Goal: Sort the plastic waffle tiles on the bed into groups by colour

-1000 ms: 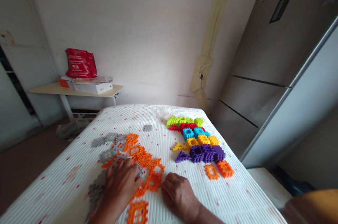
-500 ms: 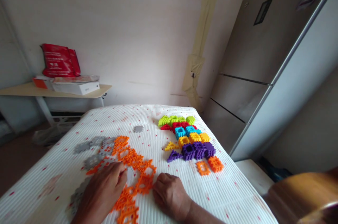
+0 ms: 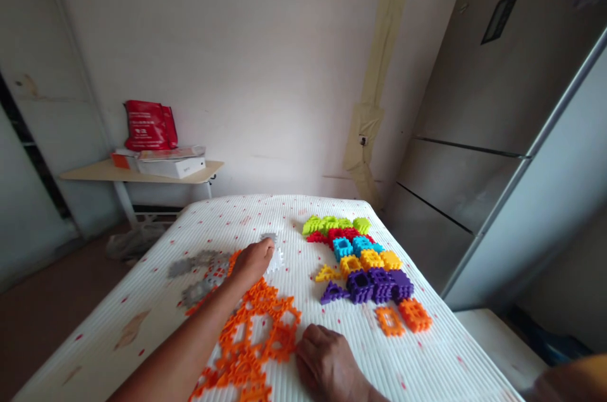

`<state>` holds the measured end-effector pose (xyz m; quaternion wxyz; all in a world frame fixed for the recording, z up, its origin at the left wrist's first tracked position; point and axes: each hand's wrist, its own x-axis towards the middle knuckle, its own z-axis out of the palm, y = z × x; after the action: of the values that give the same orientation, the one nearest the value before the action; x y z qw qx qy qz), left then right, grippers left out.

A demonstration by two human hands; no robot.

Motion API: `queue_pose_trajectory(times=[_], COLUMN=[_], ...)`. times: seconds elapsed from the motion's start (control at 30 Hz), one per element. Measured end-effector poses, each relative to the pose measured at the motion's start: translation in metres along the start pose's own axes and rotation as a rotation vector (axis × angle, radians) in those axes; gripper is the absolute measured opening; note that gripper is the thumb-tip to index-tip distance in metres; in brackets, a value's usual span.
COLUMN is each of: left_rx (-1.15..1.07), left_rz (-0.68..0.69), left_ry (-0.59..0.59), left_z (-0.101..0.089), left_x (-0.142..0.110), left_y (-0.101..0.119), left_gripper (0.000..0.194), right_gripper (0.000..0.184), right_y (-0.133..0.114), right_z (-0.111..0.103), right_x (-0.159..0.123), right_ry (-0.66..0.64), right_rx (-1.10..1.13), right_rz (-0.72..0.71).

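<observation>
My left hand (image 3: 254,261) reaches forward over the white bed cover (image 3: 417,364), its fingers closed on a pale grey toothed tile (image 3: 274,259). Just beyond it lies another grey tile (image 3: 269,237). My right hand (image 3: 327,364) rests near me with curled fingers, touching the edge of a linked sheet of orange frame tiles (image 3: 256,329). Loose grey tiles (image 3: 196,266) lie left of the orange ones. To the right stand stacked blocks in rows: green (image 3: 332,224), red (image 3: 337,234), blue (image 3: 355,245), yellow (image 3: 370,259), purple (image 3: 377,285) and orange (image 3: 405,316).
A grey fridge (image 3: 478,136) stands at the right of the bed. At the back left a low shelf (image 3: 142,173) carries a red bag (image 3: 149,126) and a white box (image 3: 173,166). Brown floor lies to the left.
My left hand has stretched forward from the near orange tiles to the far grey tiles and now has a pale tile in its fingers. The right hand has stayed in place.
</observation>
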<state>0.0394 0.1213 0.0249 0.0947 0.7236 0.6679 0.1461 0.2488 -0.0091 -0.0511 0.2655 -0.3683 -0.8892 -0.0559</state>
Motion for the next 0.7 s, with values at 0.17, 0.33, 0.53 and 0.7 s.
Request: queue_pose_trajectory(times=[0.17,0.33,0.53,0.7], left_rx=[0.054,0.117,0.176,0.167], left_rz=[-0.025,0.033,0.109,0.138], left_ry=[-0.036,-0.054,-0.159,-0.185], left_z=[0.029,0.037,0.037,0.031], left_x=[0.018,0.018,0.021,0.036], left_y=[-0.009,-0.018,-0.022,-0.025], left_gripper=[0.029,0.033,0.033,0.033], right_gripper=[0.016,0.016,0.016,0.017], right_y=[0.006,0.009,0.008,0.009], right_z=[0.012,0.015,0.011,0.012], right_x=[-0.003,-0.004,-0.003,-0.003], right_ry=[0.033,0.039,0.053,0.039], right_rx=[0.012,0.032,0.054,0.032], right_rz=[-0.028,-0.028,-0.034,-0.058])
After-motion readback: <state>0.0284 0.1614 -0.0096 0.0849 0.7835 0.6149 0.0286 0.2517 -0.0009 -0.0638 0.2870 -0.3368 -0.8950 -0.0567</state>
